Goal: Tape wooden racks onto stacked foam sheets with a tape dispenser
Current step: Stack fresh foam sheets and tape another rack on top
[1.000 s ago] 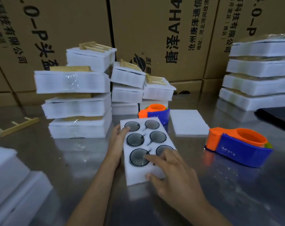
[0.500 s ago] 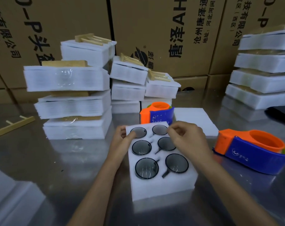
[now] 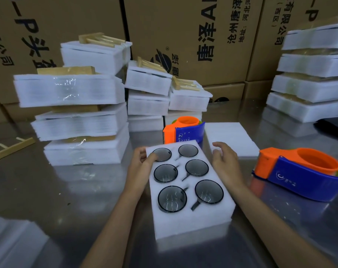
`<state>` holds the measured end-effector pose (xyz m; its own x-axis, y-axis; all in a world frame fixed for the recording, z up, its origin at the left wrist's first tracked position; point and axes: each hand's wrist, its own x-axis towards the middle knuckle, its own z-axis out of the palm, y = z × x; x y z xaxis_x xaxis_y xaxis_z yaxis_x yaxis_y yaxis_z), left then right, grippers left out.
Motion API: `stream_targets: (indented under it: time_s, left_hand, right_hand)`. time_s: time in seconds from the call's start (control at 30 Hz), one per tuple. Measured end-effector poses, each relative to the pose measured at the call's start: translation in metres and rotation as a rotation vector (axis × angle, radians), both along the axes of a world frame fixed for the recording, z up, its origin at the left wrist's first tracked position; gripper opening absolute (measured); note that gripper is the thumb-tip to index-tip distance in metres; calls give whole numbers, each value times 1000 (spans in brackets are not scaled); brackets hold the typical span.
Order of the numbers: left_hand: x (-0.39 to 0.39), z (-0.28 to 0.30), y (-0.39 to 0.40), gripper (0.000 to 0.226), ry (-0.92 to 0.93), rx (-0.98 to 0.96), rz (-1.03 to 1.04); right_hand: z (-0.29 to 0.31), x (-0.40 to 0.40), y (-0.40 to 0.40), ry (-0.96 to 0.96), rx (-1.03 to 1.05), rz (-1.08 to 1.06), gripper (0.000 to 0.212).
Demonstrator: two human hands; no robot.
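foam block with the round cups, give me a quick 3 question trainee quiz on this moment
1. True or false: the right hand grips a tape dispenser.
2. How many round cups sit in the foam block?
3. Which hand holds the block's far left corner: A left hand, B right hand, C neither?

Key
1. False; it hovers open beside the block, and both tape dispensers lie untouched on the table.
2. Six.
3. A.
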<state>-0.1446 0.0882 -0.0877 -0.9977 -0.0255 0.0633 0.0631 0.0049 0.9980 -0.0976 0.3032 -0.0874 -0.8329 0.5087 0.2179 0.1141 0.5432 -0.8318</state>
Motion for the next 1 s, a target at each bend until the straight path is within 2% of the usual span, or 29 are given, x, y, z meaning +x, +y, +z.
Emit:
stream_targets:
  time_s: [0.07,0.17,0.33,0.5,0.63,0.8,0.9,1.0]
  left_hand:
    - [0,0,0,24,0,7,-1]
    - [1,0,-1,24,3,10,-2]
    - [2,0,-1,23,2,-3,-7]
    - [0,-2,-1,22,1,-1,-10]
    - [-3,-5,-1,20,7,7,-13]
    - [-6,-7,-1,17,18,5,-10]
    - [-6,-8,-1,19,20,10,-11]
    - [-9,-10,-3,12,17,-2,10]
  right_hand:
    - [-6,-3,4,-213,302,-4,49]
    - [-7,-9,4,-392,447,-18,58]
    - [-6,-15,6,-274,670,-151,40]
    - [-6,-29,7,-267,875,-201,26]
    - [-6,-30,15,-93,778,-301,30]
    - [17,-17,6,339,573,-367,26]
    - [37,-6,-13,552,487,-321,27]
    - [57,6,-30,670,560,-163,25]
